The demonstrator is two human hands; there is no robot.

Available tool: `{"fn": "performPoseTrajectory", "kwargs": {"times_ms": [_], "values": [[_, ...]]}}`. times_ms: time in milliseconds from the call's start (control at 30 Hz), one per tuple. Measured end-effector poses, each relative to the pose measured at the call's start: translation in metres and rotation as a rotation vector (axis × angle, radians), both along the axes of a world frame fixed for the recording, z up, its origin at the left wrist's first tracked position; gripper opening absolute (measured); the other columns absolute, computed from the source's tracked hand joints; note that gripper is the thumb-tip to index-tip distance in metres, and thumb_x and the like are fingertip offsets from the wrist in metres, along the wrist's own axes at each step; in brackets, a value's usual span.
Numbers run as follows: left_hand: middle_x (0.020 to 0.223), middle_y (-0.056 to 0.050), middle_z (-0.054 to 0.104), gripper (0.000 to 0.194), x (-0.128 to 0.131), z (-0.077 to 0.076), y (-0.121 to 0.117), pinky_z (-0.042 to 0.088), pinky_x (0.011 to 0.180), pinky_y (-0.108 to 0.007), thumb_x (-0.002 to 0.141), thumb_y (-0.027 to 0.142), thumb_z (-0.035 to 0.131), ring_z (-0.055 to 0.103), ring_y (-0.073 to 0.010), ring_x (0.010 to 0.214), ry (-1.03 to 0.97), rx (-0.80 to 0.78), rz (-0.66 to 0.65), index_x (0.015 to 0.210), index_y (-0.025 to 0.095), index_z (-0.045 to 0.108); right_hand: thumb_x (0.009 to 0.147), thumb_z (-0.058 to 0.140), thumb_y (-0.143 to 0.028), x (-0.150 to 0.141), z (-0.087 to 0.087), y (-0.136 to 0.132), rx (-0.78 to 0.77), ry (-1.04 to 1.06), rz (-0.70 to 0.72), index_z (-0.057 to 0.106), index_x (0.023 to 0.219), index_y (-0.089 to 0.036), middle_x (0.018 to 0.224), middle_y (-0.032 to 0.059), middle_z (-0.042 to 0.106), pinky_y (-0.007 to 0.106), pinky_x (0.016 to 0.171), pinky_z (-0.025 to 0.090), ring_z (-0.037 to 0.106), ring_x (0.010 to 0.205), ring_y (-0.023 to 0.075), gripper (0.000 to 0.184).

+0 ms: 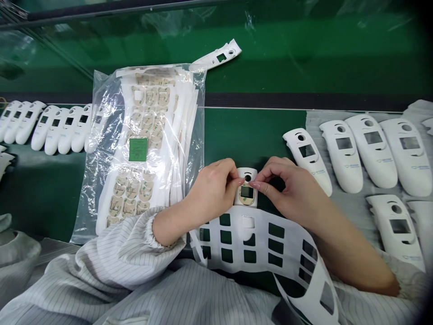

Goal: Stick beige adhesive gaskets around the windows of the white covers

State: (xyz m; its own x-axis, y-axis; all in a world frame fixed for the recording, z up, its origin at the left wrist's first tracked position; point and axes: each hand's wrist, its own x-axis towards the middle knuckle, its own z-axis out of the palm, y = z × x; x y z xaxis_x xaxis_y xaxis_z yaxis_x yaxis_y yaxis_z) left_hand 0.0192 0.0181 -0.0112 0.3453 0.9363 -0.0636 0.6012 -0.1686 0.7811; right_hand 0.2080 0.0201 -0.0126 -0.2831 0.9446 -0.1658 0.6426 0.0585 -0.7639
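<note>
A white plastic housing (242,173) with a round hole and a rectangular window lies in front of me, between my two hands. Over its window sits a tan-edged adhesive sticker (240,197). My left hand (214,185) is closed, thumb and forefinger pinched at the sticker's upper left corner. At the upper right corner, the thumb and forefinger of my right hand (287,185) pinch it likewise. Just below, partly over the housing's lower end, a white backing sheet (260,266) with rows of rectangular cut-outs curves toward my lap.
A clear plastic bag (84,203) of sticker sheets (158,158) lies left, bearing a green square piece (138,149). Finished-looking white housings (71,131) line the far left. More housings (341,158) rest on grey foam (316,122) at right. One narrow white part (216,56) leans behind the bag.
</note>
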Motion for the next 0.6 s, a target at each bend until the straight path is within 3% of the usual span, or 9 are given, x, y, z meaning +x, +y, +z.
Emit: {"fn": "performPoseTrajectory", "kwargs": {"times_ms": [600], "values": [[0.072,0.003,0.061,0.012,-0.0042,0.0049,0.0037,0.045,0.055,-0.022,0.080,0.009,0.063,0.055,-0.0095,0.060,-0.111,-0.137,-0.003,0.082,0.018,0.056,0.078,0.068,-0.028,-0.0043,0.0007,-0.0004,0.004,-0.011,-0.046,0.063,0.065,-0.025,0.070,0.0022,0.061,0.036,0.062,0.045,0.056,0.074,0.0214,0.014]]}}
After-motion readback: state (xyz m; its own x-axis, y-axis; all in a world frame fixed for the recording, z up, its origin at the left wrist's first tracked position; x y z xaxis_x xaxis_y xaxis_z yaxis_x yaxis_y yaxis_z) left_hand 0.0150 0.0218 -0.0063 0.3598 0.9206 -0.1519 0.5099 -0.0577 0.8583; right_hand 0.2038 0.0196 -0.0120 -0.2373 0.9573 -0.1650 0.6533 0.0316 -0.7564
